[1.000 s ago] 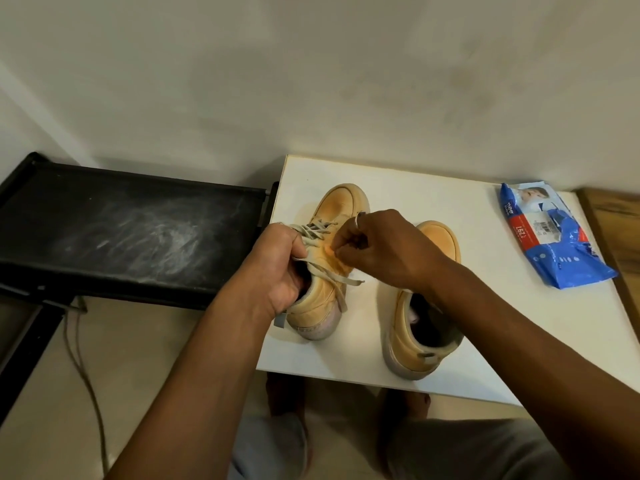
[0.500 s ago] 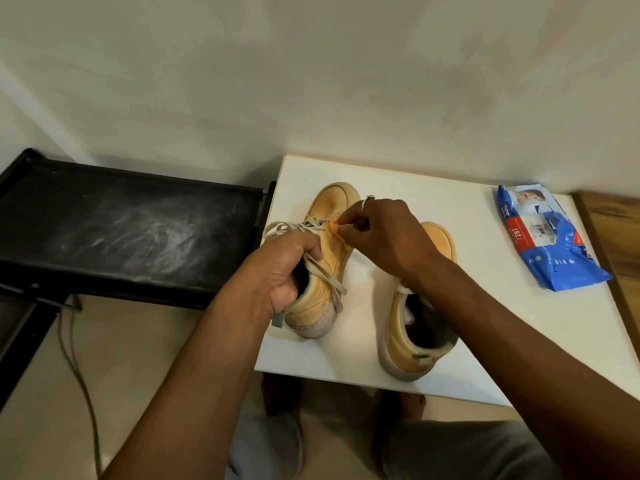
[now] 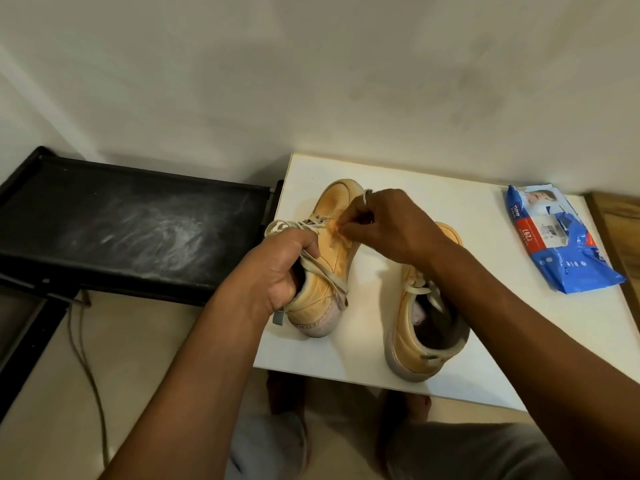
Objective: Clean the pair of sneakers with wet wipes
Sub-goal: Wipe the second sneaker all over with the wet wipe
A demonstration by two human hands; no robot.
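Two tan shoes sit on the white bench (image 3: pixel 485 306), toes to the wall. The wipes pack (image 3: pixel 561 244) lies at the bench's right edge, well apart from both.

The left hand (image 3: pixel 280 268) grips the left shoe (image 3: pixel 332 265) at the collar, fingers curled into the opening, with a lace (image 3: pixel 325 275) caught under them. The right hand (image 3: pixel 391 226), with a ring (image 3: pixel 367 192) on one finger, is over the same shoe. Its thumb and fingers pinch the shoe at the lacing edge; we cannot tell whether lace or flap sits in the pinch. The right shoe (image 3: pixel 412 341) stands just beside it, untouched and partly under the right forearm.

Against a second ago, we note:
- The right hand has shifted toeward along the lacing.
- A lace loop (image 3: pixel 277 226) now sticks out left of the left hand's knuckles.
- The lace that draped loosely down the shoe's side now lies tauter, nearer the heel.
- The pack and right shoe are as before.

A black rack (image 3: pixel 138 230) stands left of the bench, with a cable (image 3: pixel 83 348) on the floor.
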